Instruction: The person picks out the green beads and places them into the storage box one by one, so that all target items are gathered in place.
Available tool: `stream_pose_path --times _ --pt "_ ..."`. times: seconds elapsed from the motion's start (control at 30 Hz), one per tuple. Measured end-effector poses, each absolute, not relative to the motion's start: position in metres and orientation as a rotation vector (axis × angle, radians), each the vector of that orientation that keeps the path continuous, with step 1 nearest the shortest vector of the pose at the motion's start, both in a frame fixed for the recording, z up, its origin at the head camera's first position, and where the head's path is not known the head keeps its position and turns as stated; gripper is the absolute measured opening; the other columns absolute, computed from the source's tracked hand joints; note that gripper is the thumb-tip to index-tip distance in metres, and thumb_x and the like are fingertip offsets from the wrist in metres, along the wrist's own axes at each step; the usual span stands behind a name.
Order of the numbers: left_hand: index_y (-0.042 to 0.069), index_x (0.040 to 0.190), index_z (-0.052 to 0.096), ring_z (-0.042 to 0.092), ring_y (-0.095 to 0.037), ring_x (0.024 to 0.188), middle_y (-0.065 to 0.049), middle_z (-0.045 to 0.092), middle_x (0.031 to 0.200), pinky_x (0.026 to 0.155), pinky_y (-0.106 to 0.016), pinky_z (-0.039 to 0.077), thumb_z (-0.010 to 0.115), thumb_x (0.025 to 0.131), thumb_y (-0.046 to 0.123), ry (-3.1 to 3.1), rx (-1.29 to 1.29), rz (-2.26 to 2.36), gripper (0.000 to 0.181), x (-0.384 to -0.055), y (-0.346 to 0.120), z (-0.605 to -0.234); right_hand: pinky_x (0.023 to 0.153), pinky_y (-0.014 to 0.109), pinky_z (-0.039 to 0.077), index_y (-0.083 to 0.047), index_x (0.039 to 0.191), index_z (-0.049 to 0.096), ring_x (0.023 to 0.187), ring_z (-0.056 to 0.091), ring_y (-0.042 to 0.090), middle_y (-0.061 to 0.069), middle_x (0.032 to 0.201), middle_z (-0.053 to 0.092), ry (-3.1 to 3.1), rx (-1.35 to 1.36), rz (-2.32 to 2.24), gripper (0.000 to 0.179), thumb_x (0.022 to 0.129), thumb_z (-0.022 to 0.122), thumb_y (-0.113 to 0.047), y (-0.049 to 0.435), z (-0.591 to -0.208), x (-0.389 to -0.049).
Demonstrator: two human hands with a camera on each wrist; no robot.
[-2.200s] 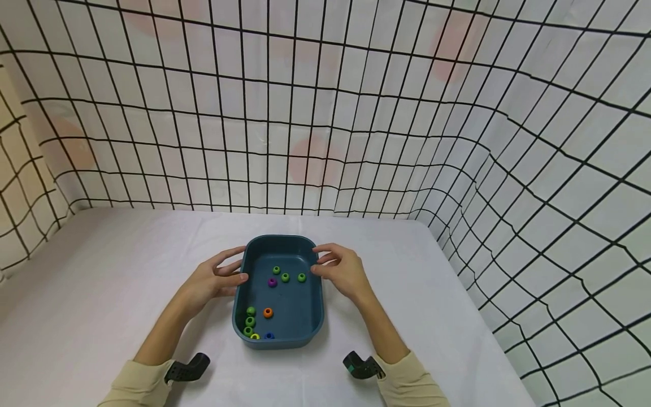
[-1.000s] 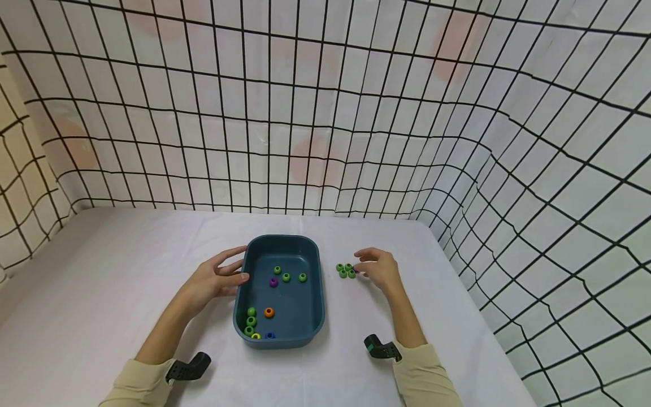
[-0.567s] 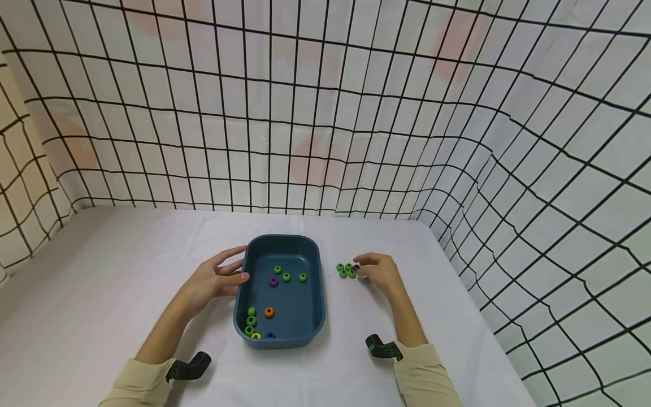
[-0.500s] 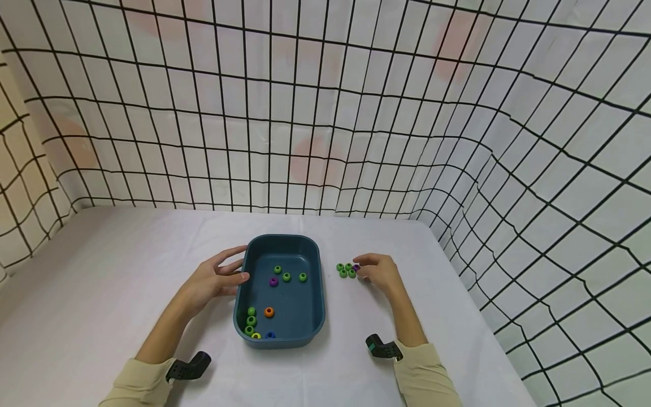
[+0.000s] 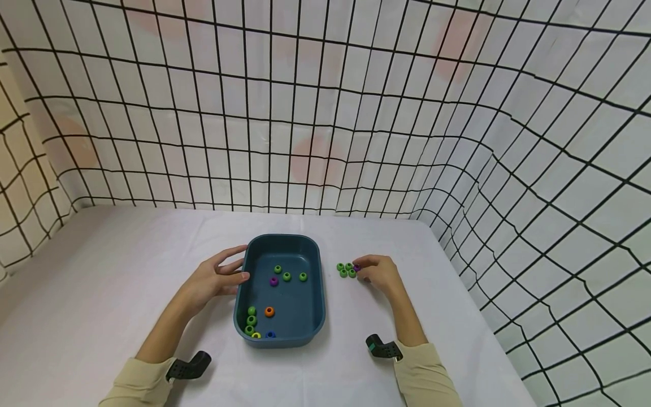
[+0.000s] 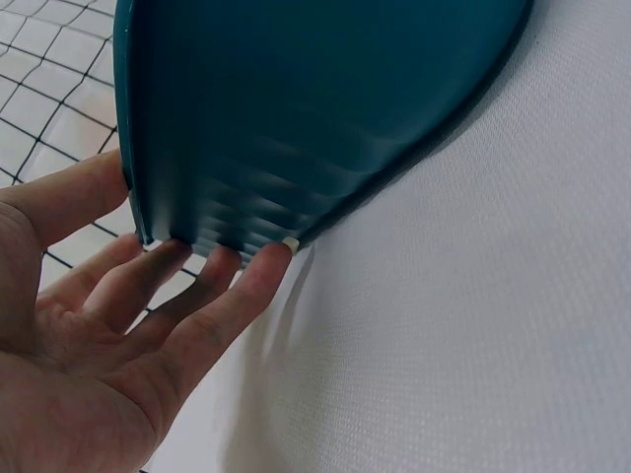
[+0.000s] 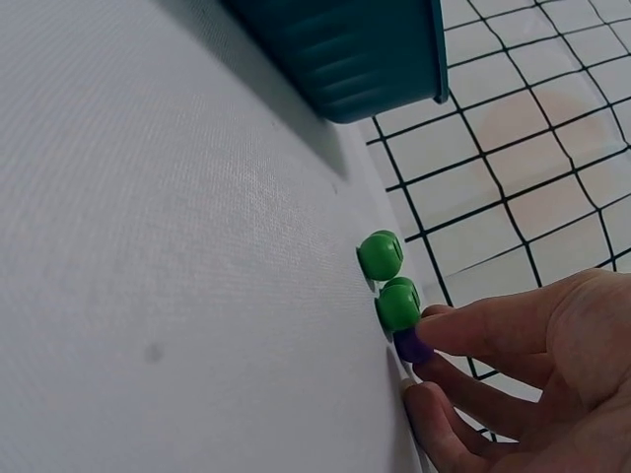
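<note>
A dark teal tray (image 5: pixel 297 308) stands on the white cloth, with several green beads (image 5: pixel 287 277), a purple bead (image 5: pixel 274 281), an orange bead (image 5: pixel 269 311), a yellow one and a blue one inside. My left hand (image 5: pixel 211 282) rests against the tray's left side, thumb at the rim, its fairly straight fingers (image 6: pixel 217 325) touching the outer wall. To the right of the tray, several green beads (image 5: pixel 343 272) lie grouped on the cloth. My right hand (image 5: pixel 380 275) pinches another purple bead (image 7: pixel 412 346) between thumb and finger, close beside the green ones (image 7: pixel 398 304).
A white wall with black wire grid (image 5: pixel 320 113) encloses the back and right side of the table (image 5: pixel 407 243). A black wrist camera (image 5: pixel 188 366) sits on the left wrist, another camera (image 5: pixel 382 346) on the right.
My right hand has moved right from the tray's right rim to the purple bead by the green group, uncovering those beads. The left hand and tray have stayed put.
</note>
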State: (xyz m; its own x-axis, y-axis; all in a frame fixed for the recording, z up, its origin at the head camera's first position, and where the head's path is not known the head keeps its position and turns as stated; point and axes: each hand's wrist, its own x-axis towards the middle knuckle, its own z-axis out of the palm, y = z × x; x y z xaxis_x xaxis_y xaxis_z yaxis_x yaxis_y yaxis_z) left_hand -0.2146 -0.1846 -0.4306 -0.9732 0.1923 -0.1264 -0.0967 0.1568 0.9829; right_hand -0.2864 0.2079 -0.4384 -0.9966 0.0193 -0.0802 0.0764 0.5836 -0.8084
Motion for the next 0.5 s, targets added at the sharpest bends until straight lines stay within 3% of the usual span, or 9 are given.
stream_pose_path --times 0.3,0.5 --pt "0.025 0.159 0.034 0.059 -0.037 0.132 -0.017 0.039 0.159 0.092 -0.040 0.060 0.073 0.095 0.021 2.208 0.092 1.908 0.075 -0.2154 -0.1849 -0.4317 0.088 0.040 0.053 -0.008 0.107 0.078 0.104 0.064 0.027 0.012 0.114 0.074 2.795 0.075 -1.340 0.026 0.083 0.072 -0.001 0.2083 -0.4414 -0.2875" --pt "0.024 0.159 0.033 0.057 -0.037 0.134 -0.018 0.038 0.160 0.092 -0.041 0.060 0.073 0.095 0.020 2.200 0.094 1.916 0.076 -0.2158 -0.1851 -0.4327 0.078 0.033 0.055 -0.007 0.105 0.077 0.093 0.066 0.023 0.012 0.109 0.074 2.804 0.097 -1.339 0.024 0.083 0.074 -0.001 0.2076 -0.4422 -0.2886"
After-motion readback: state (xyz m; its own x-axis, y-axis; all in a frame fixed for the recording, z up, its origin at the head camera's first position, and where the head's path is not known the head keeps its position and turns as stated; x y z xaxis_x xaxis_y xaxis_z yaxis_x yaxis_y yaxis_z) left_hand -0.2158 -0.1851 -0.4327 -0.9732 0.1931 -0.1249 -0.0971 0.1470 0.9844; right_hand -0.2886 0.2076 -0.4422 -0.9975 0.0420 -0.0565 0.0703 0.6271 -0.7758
